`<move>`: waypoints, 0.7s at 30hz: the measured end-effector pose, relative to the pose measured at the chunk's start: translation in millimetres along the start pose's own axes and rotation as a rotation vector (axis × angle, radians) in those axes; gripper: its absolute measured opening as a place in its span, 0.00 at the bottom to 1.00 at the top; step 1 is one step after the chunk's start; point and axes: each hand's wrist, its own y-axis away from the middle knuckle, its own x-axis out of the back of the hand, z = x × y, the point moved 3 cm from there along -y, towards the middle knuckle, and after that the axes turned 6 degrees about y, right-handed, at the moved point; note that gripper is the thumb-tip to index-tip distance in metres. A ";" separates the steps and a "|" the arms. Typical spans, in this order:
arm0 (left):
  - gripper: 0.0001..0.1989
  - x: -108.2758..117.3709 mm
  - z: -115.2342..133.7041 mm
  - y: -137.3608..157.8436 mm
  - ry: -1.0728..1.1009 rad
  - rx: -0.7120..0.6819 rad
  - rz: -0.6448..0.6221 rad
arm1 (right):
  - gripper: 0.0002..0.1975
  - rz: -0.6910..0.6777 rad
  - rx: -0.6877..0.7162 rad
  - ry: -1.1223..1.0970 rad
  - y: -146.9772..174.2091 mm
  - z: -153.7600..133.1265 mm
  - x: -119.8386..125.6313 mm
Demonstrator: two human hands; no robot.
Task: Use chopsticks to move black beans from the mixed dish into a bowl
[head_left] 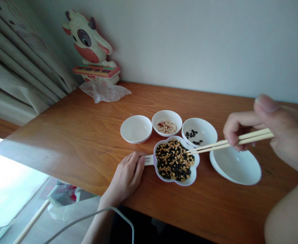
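My right hand (278,132) grips a pair of wooden chopsticks (230,143), their tips at the right part of the mixed beans. Those black and yellow beans (174,161) fill a flower-shaped dish (193,174) with a pale purple rim. At the dish's left side, my left hand (128,173) is closed on its short handle, which bears a white printed label (149,160). Behind the dish, one white bowl (180,117) has pale and reddish pieces, and another bowl (211,127) contains several black beans. Whether the chopstick tips pinch a bean, I cannot tell.
A bare white bowl (136,128) stands at the left, and a larger white bowl (236,169) lies under my right hand. A cow toy with a keyboard (95,51) and a crumpled plastic bag (105,92) sit by the wall. A grey cable (95,212) crosses below.
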 end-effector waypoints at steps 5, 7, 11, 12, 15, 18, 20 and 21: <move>0.09 0.0 -0.1 0.4 0.010 -0.002 -0.011 | 0.34 -0.217 0.124 -0.087 -4.1 -11.1 -25.6; 0.09 0.0 -0.4 0.6 0.012 0.003 -0.012 | 0.31 -0.246 0.136 -0.101 -5.1 -15.2 -32.8; 0.09 -0.2 -0.5 0.7 0.014 0.008 -0.016 | 0.29 -0.306 0.160 -0.123 -5.1 -26.2 -44.1; 0.09 -0.2 -0.4 0.7 0.015 0.009 -0.016 | 0.30 -0.331 0.168 -0.127 -5.2 -28.8 -46.6; 0.09 -0.2 -0.1 0.4 0.019 0.014 -0.019 | 0.32 -0.374 0.200 -0.154 -7.2 -37.4 -51.8; 0.10 0.0 0.6 0.0 0.027 0.021 -0.030 | 0.32 -0.407 0.217 -0.172 -11.5 -47.1 -54.4; 0.10 0.1 1.2 -0.1 0.034 0.023 -0.036 | 0.32 -0.435 0.224 -0.178 -14.1 -53.0 -55.3; 0.10 0.2 1.4 -0.1 0.036 0.022 -0.037 | 0.32 -0.453 0.224 -0.187 -15.0 -55.3 -55.8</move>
